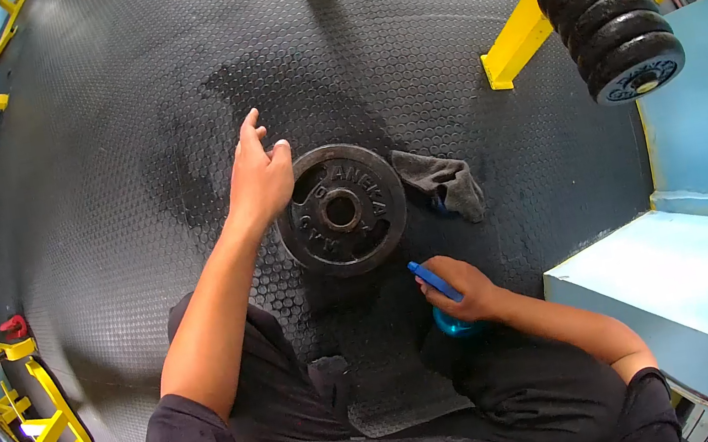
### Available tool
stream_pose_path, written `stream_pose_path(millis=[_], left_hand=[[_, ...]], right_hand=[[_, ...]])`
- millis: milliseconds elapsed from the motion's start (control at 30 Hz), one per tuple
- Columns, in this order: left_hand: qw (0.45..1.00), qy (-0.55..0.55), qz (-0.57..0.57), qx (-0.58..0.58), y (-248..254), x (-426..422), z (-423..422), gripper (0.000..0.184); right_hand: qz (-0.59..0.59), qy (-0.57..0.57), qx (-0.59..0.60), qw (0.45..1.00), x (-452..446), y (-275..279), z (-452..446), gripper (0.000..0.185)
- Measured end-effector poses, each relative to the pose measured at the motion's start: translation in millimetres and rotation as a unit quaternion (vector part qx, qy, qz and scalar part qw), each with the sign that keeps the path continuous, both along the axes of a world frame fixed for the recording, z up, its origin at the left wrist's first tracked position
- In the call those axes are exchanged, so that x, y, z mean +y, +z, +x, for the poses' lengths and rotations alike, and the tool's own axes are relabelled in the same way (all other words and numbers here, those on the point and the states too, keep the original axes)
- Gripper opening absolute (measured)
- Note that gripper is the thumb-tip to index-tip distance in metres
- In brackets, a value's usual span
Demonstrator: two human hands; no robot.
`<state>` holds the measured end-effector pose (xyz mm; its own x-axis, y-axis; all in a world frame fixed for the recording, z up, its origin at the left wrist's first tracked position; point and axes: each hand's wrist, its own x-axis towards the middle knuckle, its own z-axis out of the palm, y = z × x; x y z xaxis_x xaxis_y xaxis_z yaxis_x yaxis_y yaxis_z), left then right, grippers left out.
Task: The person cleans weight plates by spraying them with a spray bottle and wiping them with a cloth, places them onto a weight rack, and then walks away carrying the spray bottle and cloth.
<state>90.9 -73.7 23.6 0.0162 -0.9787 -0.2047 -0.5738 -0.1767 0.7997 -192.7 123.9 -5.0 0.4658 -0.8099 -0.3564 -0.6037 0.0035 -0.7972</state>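
Observation:
A round black weight plate [355,237] with raised lettering and a centre hole is on the dark rubber floor in front of my knees. My left hand [261,173] is at its upper left edge, fingers stretched forward and holding nothing. Whether the hand touches the rim I cannot tell. In my right hand [464,285], below and right of the plate, is a blue spray bottle [435,281], its head pointing up and left. A crumpled grey cloth [448,180] lies on the floor at the plate's right side.
Several black plates [604,15] hang on a yellow rack [519,37] at upper right. A pale blue ledge [657,265] stands to the right. Yellow gym equipment [64,433] lines the left side. Dark wet-looking patches [250,89] mark the studded floor beyond the plate.

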Motion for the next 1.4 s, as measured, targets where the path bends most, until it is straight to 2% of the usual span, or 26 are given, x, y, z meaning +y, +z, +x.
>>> stream_pose_path(millis=[100, 200, 267, 367, 433, 467, 500, 567, 600, 633, 667, 700, 767, 900, 967, 1000, 1033, 1067, 1100, 1133, 1200, 1267, 1300, 1333, 1367, 1400], left_hand=[[1.000, -0.014, 0.009, 0.005, -4.3, -1.7, -9.6, 0.065], [0.999, -0.039, 0.024, 0.003, -10.4, -2.6, -20.5, 0.066], [0.998, -0.059, 0.029, -0.007, -14.3, -2.5, -32.0, 0.066], [0.994, -0.085, 0.062, -0.022, -21.1, -3.7, -48.9, 0.066], [0.983, -0.141, -0.064, -0.096, -40.0, -4.4, -60.8, 0.065], [0.984, -0.145, -0.073, -0.074, -37.1, -0.9, -71.0, 0.060], [0.983, -0.154, -0.074, -0.074, -40.4, 2.1, -81.5, 0.060], [0.954, -0.244, -0.141, -0.103, -50.5, 10.1, -106.1, 0.056], [0.957, -0.263, -0.091, -0.082, -46.2, 18.8, -124.3, 0.054], [0.948, -0.302, -0.027, -0.099, -42.3, 28.3, -143.5, 0.059], [0.932, -0.342, -0.019, -0.120, -45.6, 39.4, -160.8, 0.066], [0.926, -0.352, -0.009, -0.137, -49.2, 51.5, -179.2, 0.072], [0.929, -0.333, 0.060, -0.147, -53.3, 65.8, -215.4, 0.075], [0.930, -0.323, 0.047, -0.171, -75.6, 93.5, -244.3, 0.069], [0.909, -0.373, -0.002, -0.186, -81.0, 95.8, -243.9, 0.055], [0.910, -0.371, 0.000, -0.187, -78.7, 98.6, -245.5, 0.055], [0.910, -0.384, 0.030, -0.155, -76.5, 102.9, -248.0, 0.047], [0.908, -0.395, 0.061, -0.124, -66.7, 106.6, -249.5, 0.038], [0.910, -0.390, 0.066, -0.126, -56.0, 109.3, -250.9, 0.038], [0.915, -0.377, 0.106, -0.093, -43.3, 111.3, -251.6, 0.034], [0.922, -0.350, 0.151, -0.064, -19.6, 112.4, -244.8, 0.030], [0.942, -0.300, 0.152, 0.006, -1.8, 110.7, -234.1, 0.032], [0.945, -0.288, 0.151, 0.005, -1.4, 108.5, -223.6, 0.032], [0.946, -0.266, 0.174, 0.054, -2.9, 106.3, -208.9, 0.035], [0.943, -0.245, 0.197, 0.104, -6.6, 107.0, -193.9, 0.038], [0.945, -0.219, 0.207, 0.130, -17.1, 106.2, -180.7, 0.042]], right_hand=[[-0.030, -0.069, -0.021, 0.997, 3.4, 0.2, 0.6, 0.027], [-0.009, -0.066, -0.037, 0.997, -4.9, 0.2, -11.6, 0.027], [-0.009, -0.007, 0.005, 1.000, -7.9, 2.4, -24.3, 0.030], [-0.024, -0.045, -0.025, 0.998, -12.7, 2.1, -40.0, 0.033], [-0.078, -0.084, -0.043, 0.992, -14.6, 3.3, -57.2, 0.034], [-0.130, -0.120, -0.058, 0.983, -15.0, 3.3, -67.6, 0.036], [-0.131, -0.128, -0.057, 0.981, -15.6, 0.5, -79.1, 0.036], [-0.222, -0.234, -0.016, 0.947, -17.0, -7.5, -104.5, 0.040], [-0.220, -0.245, -0.014, 0.944, -18.5, -8.9, -116.9, 0.040], [-0.259, -0.280, 0.079, 0.921, -21.4, -10.7, -129.1, 0.041], [-0.293, -0.309, 0.172, 0.888, -23.4, -12.2, -138.3, 0.043], [-0.292, -0.315, 0.174, 0.886, -25.8, -13.1, -144.6, 0.043], [-0.235, -0.436, 0.151, 0.855, -33.6, -14.5, -156.1, 0.047], [-0.233, -0.488, 0.131, 0.831, -28.8, -41.4, -180.7, 0.042], [-0.219, -0.494, 0.141, 0.829, -18.4, -45.8, -189.4, 0.041], [-0.210, -0.493, 0.149, 0.831, -16.6, -46.2, -191.2, 0.040], [-0.209, -0.489, 0.147, 0.834, -14.8, -46.2, -193.1, 0.040], [-0.265, -0.464, 0.218, 0.817, -12.1, -37.4, -190.3, 0.041], [-0.318, -0.435, 0.286, 0.792, -9.1, -27.0, -185.1, 0.044], [-0.315, -0.431, 0.281, 0.797, -7.3, -11.8, -175.3, 0.044], [-0.409, -0.313, 0.335, 0.789, -7.0, 20.9, -146.4, 0.056], [-0.359, -0.165, 0.173, 0.902, -8.8, 31.3, -119.0, 0.064], [-0.362, -0.156, 0.167, 0.904, -10.7, 27.6, -105.0, 0.064], [-0.252, -0.192, 0.024, 0.948, -11.7, 20.2, -91.5, 0.066], [-0.129, -0.221, -0.115, 0.960, -13.4, 16.0, -81.0, 0.068], [-0.129, -0.215, -0.115, 0.961, -19.5, 20.5, -74.1, 0.068]])
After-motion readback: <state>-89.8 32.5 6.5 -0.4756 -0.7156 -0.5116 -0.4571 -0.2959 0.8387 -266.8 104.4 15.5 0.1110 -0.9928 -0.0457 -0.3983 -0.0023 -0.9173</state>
